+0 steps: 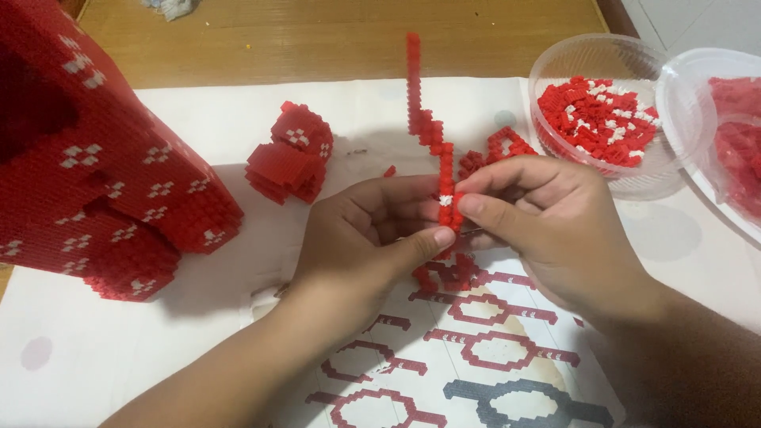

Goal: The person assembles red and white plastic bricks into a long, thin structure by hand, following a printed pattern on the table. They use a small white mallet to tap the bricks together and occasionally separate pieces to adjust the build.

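A big red brick build (95, 158), a smaller red lump (289, 162) and a clear tub of bricks (606, 119) ring the printed sheet (476, 357). Both the left hand (357, 246) and right hand (547, 222) pinch the lower end of a thin red brick strip (424, 119) above that sheet, fingers hiding its base. Its long axis runs near upright, pointing away from the person.

A wooden table (333, 32) carries a white cloth (119, 357), on which a printed pattern sheet (476, 372) lies near the front, with a large red block structure (87, 158) left of the sheet, a smaller red block piece (289, 162) behind it, and a clear plastic bowl (555, 71) of red and white bricks behind and right.
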